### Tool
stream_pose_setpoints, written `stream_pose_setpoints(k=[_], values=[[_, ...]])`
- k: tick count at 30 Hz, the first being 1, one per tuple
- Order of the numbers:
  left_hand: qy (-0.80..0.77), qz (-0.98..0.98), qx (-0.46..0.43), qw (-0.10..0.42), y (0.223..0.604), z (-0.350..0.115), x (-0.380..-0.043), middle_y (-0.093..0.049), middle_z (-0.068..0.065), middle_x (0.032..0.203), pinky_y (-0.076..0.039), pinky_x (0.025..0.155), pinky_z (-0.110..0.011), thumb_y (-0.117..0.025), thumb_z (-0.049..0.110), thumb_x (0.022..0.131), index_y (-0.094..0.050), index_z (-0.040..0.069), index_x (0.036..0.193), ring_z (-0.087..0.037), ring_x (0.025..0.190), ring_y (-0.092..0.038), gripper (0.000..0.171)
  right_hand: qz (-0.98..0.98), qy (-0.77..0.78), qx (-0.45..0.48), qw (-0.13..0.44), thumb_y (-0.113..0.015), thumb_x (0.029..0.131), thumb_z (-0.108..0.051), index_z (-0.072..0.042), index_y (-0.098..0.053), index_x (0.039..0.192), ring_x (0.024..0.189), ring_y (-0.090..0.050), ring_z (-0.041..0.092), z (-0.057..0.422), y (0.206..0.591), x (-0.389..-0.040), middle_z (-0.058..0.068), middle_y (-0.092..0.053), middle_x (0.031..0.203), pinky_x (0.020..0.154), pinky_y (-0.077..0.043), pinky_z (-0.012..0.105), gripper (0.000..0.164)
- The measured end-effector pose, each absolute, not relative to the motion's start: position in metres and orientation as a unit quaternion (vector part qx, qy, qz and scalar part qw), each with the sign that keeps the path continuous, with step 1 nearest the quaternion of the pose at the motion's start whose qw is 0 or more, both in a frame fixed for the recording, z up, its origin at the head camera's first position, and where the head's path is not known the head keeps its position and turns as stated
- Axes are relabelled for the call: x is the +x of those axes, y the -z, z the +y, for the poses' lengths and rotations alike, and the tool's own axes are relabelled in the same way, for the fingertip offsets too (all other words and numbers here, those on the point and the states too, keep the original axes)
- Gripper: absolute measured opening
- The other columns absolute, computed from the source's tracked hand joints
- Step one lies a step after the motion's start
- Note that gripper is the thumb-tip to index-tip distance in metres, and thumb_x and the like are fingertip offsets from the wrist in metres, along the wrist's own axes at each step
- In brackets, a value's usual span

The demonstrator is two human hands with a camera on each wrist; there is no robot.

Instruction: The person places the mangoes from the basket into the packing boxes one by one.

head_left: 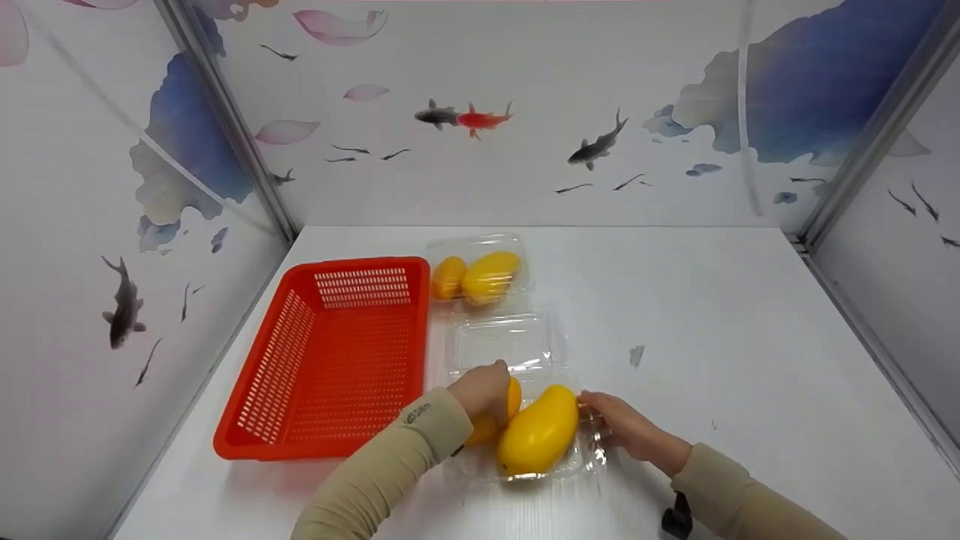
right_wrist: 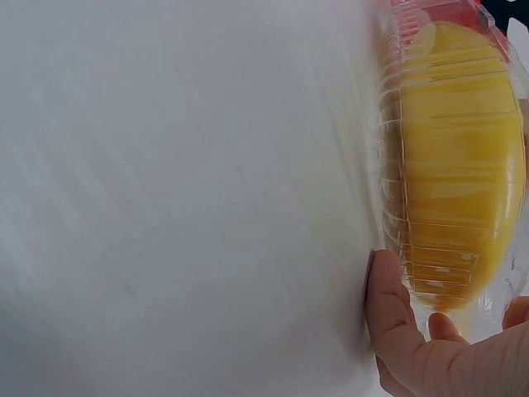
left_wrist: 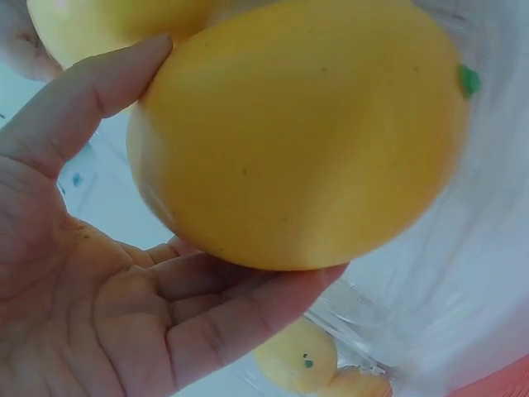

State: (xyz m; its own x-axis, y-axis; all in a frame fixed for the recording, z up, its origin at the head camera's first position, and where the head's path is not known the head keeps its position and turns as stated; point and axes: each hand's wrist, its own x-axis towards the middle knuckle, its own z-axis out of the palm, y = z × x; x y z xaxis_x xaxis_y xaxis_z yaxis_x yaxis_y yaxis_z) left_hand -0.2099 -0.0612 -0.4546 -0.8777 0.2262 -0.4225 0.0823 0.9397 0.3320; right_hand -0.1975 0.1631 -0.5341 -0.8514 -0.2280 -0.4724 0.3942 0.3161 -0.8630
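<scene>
An open clear plastic clamshell box (head_left: 592, 457) lies on the table, its lid (head_left: 502, 341) folded back away from me. Inside it a large yellow mango (head_left: 541, 431) lies on the right. To its left, my left hand (head_left: 484, 390) grips a smaller orange-yellow mango (left_wrist: 306, 141), thumb on one side and fingers beneath; a green nub shows on its end. My right hand (head_left: 626, 424) holds the box's right side near the large mango's upper end. In the right wrist view, the fingers (right_wrist: 387, 298) lie along the box's outer wall.
A red perforated plastic basket (head_left: 322, 450) stands left of the box. Behind the box, another clear clamshell box (head_left: 480, 244) contains two mangoes (head_left: 491, 276). Printed white panels (head_left: 525, 187) enclose the white table (head_left: 712, 322) at the back and sides.
</scene>
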Motion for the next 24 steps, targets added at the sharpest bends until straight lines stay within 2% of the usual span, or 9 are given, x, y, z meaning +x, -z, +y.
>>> stream_pose_setpoints(k=[6,12,15,19,24], values=[[-0.158,0.956,0.094,0.230,0.460,-0.063,-0.211,-0.059,-0.010,0.098,-0.047,0.086,-0.037,-0.075,0.008,0.065,-0.047,-0.001,0.122,-0.023,0.081,-0.052,0.065,0.764,0.583,0.054,0.272,-0.039,0.095,-0.038,0.002,-0.045,0.128,0.097,-0.052,0.025,0.165,0.533,-0.197,0.016,-0.052,0.119,0.076,-0.049,0.036,0.052],[-0.181,0.952,0.075,0.233,0.457,-0.068,-0.202,-0.057,-0.012,0.106,-0.044,0.091,-0.040,-0.069,0.017,0.076,-0.042,0.001,0.131,-0.024,0.086,-0.050,0.063,0.760,0.578,0.034,0.296,-0.042,0.094,-0.042,0.001,-0.040,0.132,0.101,-0.052,0.028,0.169,0.526,-0.202,0.018,-0.048,0.125,0.081,-0.050,0.042,0.058],[-0.202,0.956,0.061,0.201,0.455,-0.074,-0.196,-0.053,-0.016,0.118,-0.041,0.096,-0.043,-0.065,0.021,0.081,-0.039,0.001,0.133,-0.028,0.099,-0.051,0.061,0.767,0.568,0.019,0.297,-0.042,0.093,-0.045,0.000,-0.035,0.135,0.102,-0.053,0.028,0.173,0.521,-0.209,0.020,-0.047,0.127,0.082,-0.050,0.043,0.061],[-0.244,0.961,0.018,0.129,0.458,-0.085,-0.188,-0.042,-0.023,0.128,-0.037,0.099,-0.047,-0.060,0.019,0.085,-0.036,-0.004,0.134,-0.037,0.110,-0.047,0.059,0.774,0.566,0.003,0.283,-0.042,0.092,-0.050,0.002,-0.029,0.138,0.107,-0.053,0.033,0.177,0.513,-0.225,0.025,-0.043,0.131,0.085,-0.049,0.043,0.070],[-0.244,0.966,-0.029,0.082,0.470,-0.093,-0.176,-0.043,-0.029,0.116,-0.044,0.090,-0.047,-0.051,0.006,0.086,-0.033,-0.013,0.132,-0.037,0.090,-0.053,0.053,0.773,0.582,0.004,0.252,-0.044,0.091,-0.049,0.002,-0.027,0.137,0.113,-0.049,0.037,0.172,0.510,-0.248,0.027,-0.042,0.130,0.090,-0.046,0.044,0.071]])
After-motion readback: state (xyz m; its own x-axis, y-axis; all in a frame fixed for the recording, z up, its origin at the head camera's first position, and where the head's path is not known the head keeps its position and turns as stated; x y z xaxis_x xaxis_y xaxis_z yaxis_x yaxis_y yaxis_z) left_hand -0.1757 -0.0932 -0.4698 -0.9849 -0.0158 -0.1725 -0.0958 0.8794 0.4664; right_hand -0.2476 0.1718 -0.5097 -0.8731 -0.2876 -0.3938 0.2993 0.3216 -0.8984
